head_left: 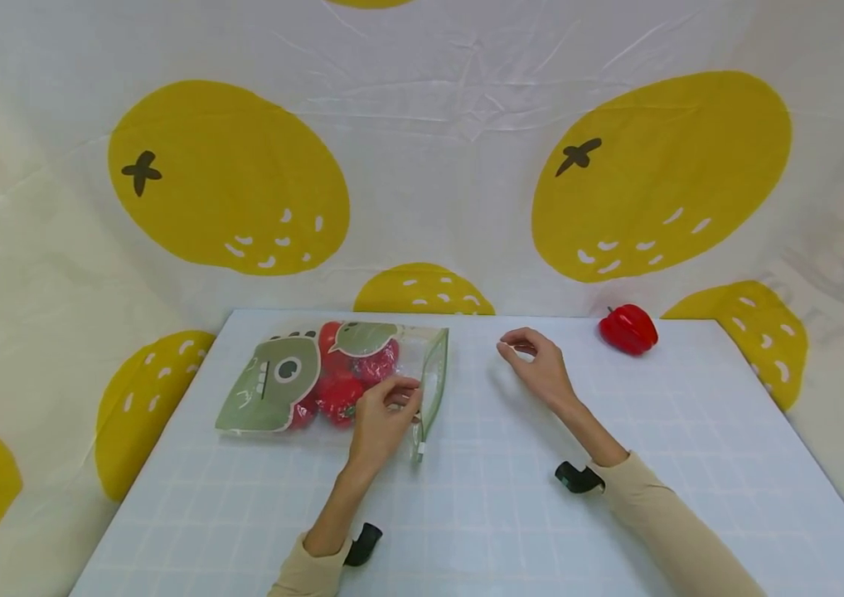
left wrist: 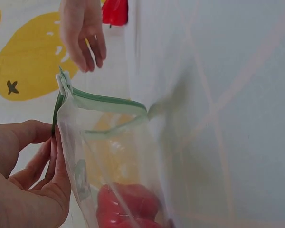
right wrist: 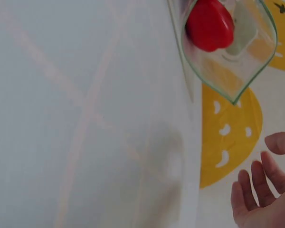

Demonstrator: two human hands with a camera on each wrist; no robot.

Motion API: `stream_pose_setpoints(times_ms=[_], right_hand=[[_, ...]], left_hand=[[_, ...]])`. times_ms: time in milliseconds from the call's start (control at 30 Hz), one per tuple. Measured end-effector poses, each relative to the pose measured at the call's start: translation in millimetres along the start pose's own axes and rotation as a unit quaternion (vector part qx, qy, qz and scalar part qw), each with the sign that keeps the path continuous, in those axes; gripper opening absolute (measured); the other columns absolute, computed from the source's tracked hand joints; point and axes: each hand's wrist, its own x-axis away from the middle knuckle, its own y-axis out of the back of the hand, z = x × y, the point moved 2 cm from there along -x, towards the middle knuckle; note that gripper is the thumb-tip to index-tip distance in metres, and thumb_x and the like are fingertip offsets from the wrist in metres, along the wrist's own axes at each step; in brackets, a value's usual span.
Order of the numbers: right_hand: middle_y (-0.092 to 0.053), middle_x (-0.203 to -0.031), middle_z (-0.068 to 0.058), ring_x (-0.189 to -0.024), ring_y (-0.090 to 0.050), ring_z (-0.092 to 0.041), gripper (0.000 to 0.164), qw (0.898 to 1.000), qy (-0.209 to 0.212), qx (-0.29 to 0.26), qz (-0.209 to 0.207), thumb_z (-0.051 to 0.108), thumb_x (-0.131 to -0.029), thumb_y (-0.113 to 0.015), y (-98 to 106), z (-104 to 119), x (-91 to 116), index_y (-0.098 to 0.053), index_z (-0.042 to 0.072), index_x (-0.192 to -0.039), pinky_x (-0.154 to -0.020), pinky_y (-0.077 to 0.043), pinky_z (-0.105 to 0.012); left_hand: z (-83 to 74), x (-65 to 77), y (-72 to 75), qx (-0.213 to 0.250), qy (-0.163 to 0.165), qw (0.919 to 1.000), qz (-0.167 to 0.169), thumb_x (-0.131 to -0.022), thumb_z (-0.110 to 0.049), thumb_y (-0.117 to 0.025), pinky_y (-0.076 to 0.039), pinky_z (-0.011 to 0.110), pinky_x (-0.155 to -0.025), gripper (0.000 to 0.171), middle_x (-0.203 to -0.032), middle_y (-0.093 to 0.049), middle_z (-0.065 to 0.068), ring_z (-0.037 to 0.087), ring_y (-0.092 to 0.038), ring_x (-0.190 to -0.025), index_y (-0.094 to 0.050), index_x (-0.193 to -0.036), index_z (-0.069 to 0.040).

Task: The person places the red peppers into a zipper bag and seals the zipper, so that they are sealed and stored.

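Note:
A clear zip bag (head_left: 410,352) with a green cartoon animal face lies on the table, its green-edged mouth toward the right. Inside it are several red bell peppers (head_left: 340,398). My left hand (head_left: 385,419) pinches the upper edge of the bag's mouth between thumb and fingers; the left wrist view shows the white zip slider (left wrist: 64,84) just above the fingertips. In the right wrist view the mouth gapes apart. My right hand (head_left: 541,371) hovers to the right of the bag, fingers loosely bent, holding nothing.
One more red bell pepper (head_left: 628,330) lies at the table's back right, beyond my right hand. The table (head_left: 497,506) has a pale grid cloth. Behind it hangs a white curtain (head_left: 437,166) printed with yellow fruit. A black wrist camera (head_left: 577,478) sits at my right cuff.

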Motion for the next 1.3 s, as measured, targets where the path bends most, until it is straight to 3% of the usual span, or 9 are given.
stream_pose_setpoints(times_ms=[767, 933, 1167, 1300], right_hand=[[-0.068, -0.120, -0.017, -0.115, -0.059, -0.034, 0.032, 0.993, -0.033, 0.041, -0.104, 0.024, -0.099, -0.070, 60, -30, 5, -0.066, 0.000, -0.120, -0.110, -0.047, -0.048], [-0.067, -0.122, -0.017, -0.117, -0.059, -0.035, 0.034, 0.990, -0.046, 0.054, -0.125, 0.026, -0.099, -0.069, 73, -35, 6, -0.065, 0.001, -0.122, -0.110, -0.046, -0.051], [-0.067, -0.122, -0.017, -0.117, -0.058, -0.034, 0.035, 0.983, -0.051, 0.067, -0.161, 0.026, -0.099, -0.069, 89, -42, 8, -0.065, -0.001, -0.121, -0.110, -0.047, -0.041], [-0.065, -0.123, -0.016, -0.118, -0.057, -0.032, 0.037, 0.980, -0.062, 0.076, -0.175, 0.028, -0.098, -0.070, 98, -46, 8, -0.066, -0.001, -0.121, -0.109, -0.047, -0.046]], left_hand=[[3.1, 1.3, -1.1, 0.008, -0.010, 0.9999, -0.002, -0.094, -0.003, -0.074, -0.062, 0.025, -0.063, 0.015, -0.093, -0.075, 0.013, 0.022, -0.072, -0.075, -0.074, -0.106, 0.004], [2.2, 1.4, -1.2, 0.006, -0.009, 0.9999, 0.000, -0.094, -0.004, -0.073, -0.062, 0.026, -0.063, 0.014, -0.093, -0.075, 0.013, 0.022, -0.072, -0.075, -0.074, -0.106, 0.003], [4.0, 1.5, -0.7, 0.003, 0.000, 1.0000, 0.001, -0.094, -0.004, -0.073, -0.062, 0.025, -0.064, 0.017, -0.094, -0.074, 0.013, 0.022, -0.072, -0.076, -0.073, -0.108, 0.005], [4.0, 1.8, -0.3, 0.002, 0.004, 1.0000, 0.001, -0.094, -0.004, -0.074, -0.062, 0.025, -0.064, 0.018, -0.094, -0.074, 0.013, 0.023, -0.072, -0.076, -0.073, -0.109, 0.006]])
